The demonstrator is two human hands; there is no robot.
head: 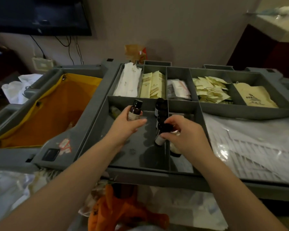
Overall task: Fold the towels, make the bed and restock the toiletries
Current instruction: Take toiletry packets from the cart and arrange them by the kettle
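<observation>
I stand at a grey housekeeping cart whose top tray (97, 124) is split into compartments. My left hand (128, 124) grips a small brown toiletry bottle (135, 109) with a black cap, held upright above the near-left compartment. My right hand (182, 135) pinches another dark bottle (161, 139) at the near end of a row of dark-capped bottles (160, 112) that stands along the compartment's right divider. A pale bottle (115, 111) lies at the compartment's far left.
The back compartments hold white sachets (128, 82), cream packets (153, 87) and several small yellow packets (210, 90). An orange linen bag (57, 110) hangs on the cart's left. White wrapped packs (250, 147) lie at the right. An orange cloth (123, 212) hangs below.
</observation>
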